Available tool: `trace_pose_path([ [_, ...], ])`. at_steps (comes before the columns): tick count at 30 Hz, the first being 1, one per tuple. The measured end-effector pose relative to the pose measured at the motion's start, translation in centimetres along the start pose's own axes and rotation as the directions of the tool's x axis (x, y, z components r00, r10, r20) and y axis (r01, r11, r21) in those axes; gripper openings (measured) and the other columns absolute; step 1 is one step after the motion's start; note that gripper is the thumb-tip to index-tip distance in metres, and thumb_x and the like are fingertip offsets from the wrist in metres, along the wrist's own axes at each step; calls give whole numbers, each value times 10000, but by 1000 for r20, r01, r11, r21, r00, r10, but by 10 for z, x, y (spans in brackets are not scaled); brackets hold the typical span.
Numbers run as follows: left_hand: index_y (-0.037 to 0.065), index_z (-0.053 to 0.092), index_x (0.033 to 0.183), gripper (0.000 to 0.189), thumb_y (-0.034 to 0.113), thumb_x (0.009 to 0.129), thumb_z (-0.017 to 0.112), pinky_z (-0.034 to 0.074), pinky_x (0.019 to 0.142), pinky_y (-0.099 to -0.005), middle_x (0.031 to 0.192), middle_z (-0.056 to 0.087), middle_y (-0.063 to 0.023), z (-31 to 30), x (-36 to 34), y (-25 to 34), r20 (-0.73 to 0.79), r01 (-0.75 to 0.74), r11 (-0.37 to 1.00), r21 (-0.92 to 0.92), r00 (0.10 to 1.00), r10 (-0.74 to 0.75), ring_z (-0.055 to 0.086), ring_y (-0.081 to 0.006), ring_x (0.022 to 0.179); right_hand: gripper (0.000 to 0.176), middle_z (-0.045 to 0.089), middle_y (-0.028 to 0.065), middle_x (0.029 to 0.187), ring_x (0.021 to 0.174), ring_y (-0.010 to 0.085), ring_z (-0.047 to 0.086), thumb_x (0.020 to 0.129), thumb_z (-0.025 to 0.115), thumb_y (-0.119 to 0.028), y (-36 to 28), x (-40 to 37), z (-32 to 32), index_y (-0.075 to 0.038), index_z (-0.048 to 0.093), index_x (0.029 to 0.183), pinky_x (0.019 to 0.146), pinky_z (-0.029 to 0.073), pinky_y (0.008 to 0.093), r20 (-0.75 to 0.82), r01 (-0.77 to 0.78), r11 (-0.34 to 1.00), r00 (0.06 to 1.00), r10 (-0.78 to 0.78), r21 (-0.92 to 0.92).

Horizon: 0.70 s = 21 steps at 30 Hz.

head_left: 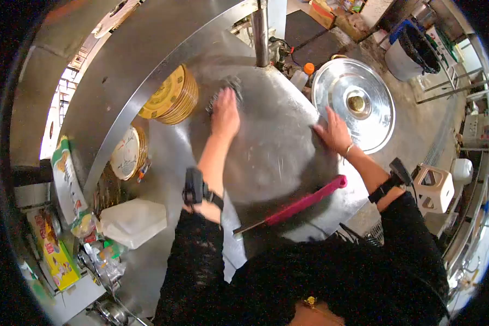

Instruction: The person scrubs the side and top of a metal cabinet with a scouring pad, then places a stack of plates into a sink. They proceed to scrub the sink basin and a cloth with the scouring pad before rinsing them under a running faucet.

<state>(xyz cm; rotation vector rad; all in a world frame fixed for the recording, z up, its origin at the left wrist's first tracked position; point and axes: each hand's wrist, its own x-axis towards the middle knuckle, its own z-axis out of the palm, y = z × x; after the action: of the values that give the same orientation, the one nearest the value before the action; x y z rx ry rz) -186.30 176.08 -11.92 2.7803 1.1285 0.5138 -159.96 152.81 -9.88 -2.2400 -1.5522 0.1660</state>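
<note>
My left hand [226, 115] presses down on a dark grey crumpled rag [232, 84] at the far side of the steel table [271, 146]. Motion blurs the fingers, and the hand covers part of the rag. My right hand [336, 133] lies with fingers spread on the table's right edge, close to a large round metal lid [383, 98], and holds nothing. Nearer my body, a pink-handled tool [307, 204] with a thin metal end lies across the tabletop.
Stacked yellow plates [171, 98] stand left of my left hand, with white-faced plates [127, 155] nearer. A white plastic container [134, 221] sits at lower left. An orange-capped bottle [301, 77] is beyond the table. Overhead runs a metal shelf [146, 81]; a white stool [433, 188] stands right.
</note>
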Motion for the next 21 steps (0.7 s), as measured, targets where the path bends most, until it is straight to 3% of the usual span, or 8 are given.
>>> trace_pose_path([
  [3,-9,441,1285,426,109,881,376,305,1044,-444,1334,440,-185,28,78,-46,-109,97,989,113,990,-85,387,-349,1252,637,584,238,1069,950,388,585,876,496,-485,-8,-8,-9,-10,369,1282,819,461,455,228,-192,981,957,179,36],
  [5,2,487,1214,375,122,868,400,362,988,-445,1245,498,-166,-5,129,-41,181,344,904,253,901,-394,448,-332,1185,604,606,241,1021,886,398,607,884,480,-487,-5,-9,-3,-16,389,1252,765,480,459,155,-112,993,982,105,33],
  [7,3,508,1153,329,118,859,413,398,939,-442,1165,527,-152,26,148,-84,-131,227,909,348,972,-192,481,-319,1133,559,615,238,987,883,391,610,885,485,-477,-10,-4,-14,-16,417,1195,760,483,460,293,-219,975,936,196,45],
  [11,6,500,1185,363,110,848,412,388,962,-409,1223,513,-149,39,178,-92,-65,317,917,242,948,-310,472,-291,1159,491,628,217,920,829,386,622,891,480,-463,-9,-1,-14,-28,438,1113,716,491,468,288,-201,979,940,184,33],
  [13,5,504,1186,370,88,837,412,387,965,-384,1250,511,-161,56,168,-93,-100,-79,873,482,984,145,478,-281,1159,479,629,215,914,822,384,623,891,479,-464,-13,1,-19,-31,438,1091,707,492,468,324,-216,976,925,199,19],
  [17,-59,535,1136,334,82,864,401,384,981,-421,1194,519,-264,10,94,39,-13,88,927,-365,995,-100,506,-344,1119,446,633,214,899,819,386,623,895,473,-460,-13,5,-19,-40,438,1042,695,493,467,353,-231,973,910,218,-7],
  [18,-41,533,1162,342,69,866,402,365,1004,-429,1205,530,-228,26,71,39,-128,-162,977,-141,981,144,495,-342,1146,446,630,222,909,833,388,620,901,466,-456,-15,7,-22,-39,435,1058,706,489,470,373,-245,970,899,232,-13],
  [21,-10,503,1228,382,58,865,404,322,1047,-415,1281,501,-175,-3,40,51,8,-227,957,-183,973,232,436,-326,1227,457,627,228,919,848,391,616,901,463,-462,-9,3,-12,-37,432,1066,724,482,475,321,-209,978,927,194,10],
])
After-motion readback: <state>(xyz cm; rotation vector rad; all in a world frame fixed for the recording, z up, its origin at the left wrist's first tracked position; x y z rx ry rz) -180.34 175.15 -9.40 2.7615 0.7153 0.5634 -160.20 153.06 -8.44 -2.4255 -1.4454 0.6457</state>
